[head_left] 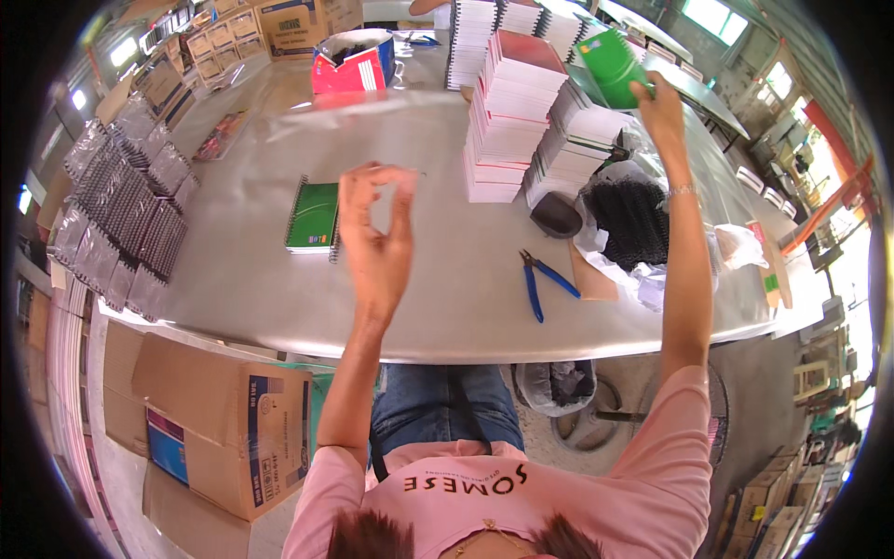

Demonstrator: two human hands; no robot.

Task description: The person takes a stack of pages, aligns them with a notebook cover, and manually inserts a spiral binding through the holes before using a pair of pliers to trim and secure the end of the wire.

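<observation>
The right hand [659, 101] is reaching far out over the desk [438, 307], arm nearly straight, and its fingers are closing on the edge of a green notebook cover [610, 63] at the top of the stacks of white pads [521, 121]. The left hand [375, 224] is hovering raised above the middle of the desk, wrist bent, thumb and fingers curling loosely toward each other; whether anything thin is pinched between them, I cannot tell.

A green spiral notebook [313, 216] is lying flat on the desk just left of the left hand. Blue-handled pliers [540, 279] are lying near the front edge, and a heap of black binding coils [633, 219] is sitting in a clear bag to the right. Clear packets of dark coils [126, 210] are lining the left edge in rows. A red packet [349, 73] is standing at the far side. A brown cardboard box with a blue label [223, 433] is sitting on the floor below the desk, at left.
</observation>
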